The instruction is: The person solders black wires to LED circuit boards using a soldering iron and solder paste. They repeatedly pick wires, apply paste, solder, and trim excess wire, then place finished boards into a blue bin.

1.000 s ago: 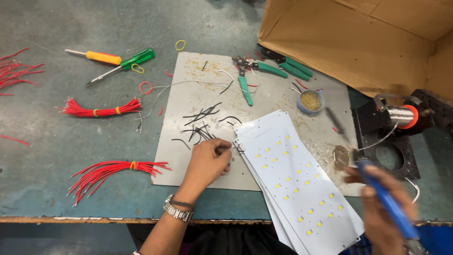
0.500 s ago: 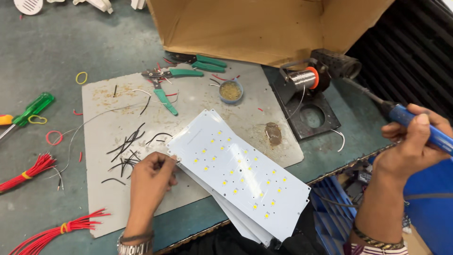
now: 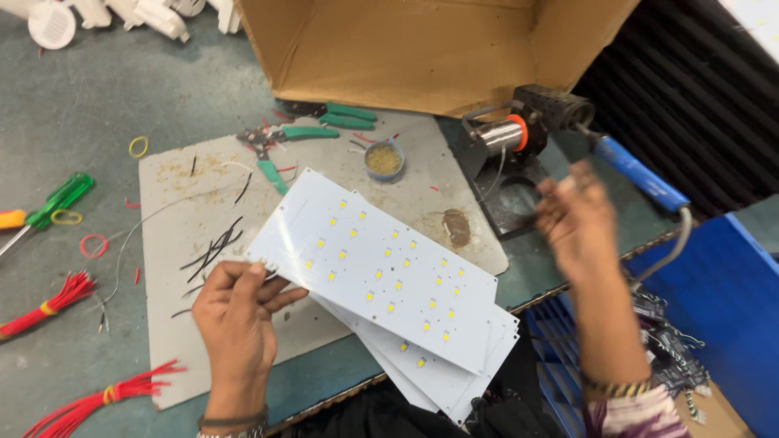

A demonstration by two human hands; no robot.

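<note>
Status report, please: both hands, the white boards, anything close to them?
Left hand pinches top LED board corner. Right hand empty, blurred, beside soldering iron in stand. Black wire pieces lie near left fingers.

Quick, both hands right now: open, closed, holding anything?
Left hand: fingers pinching the corner of the top LED board.
Right hand: blurred, near the blue soldering iron but apparently not holding it; open or closed cannot be told.

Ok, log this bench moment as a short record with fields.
left hand: fingertips at the near-left corner of the top LED panel
right hand: raised, blurred, beside the blue soldering iron
panels: white stack, fanned over the bench edge
mat: loose black wire pieces
behind: solder spool, green pliers, cardboard box
left side: red wire bundles
</note>
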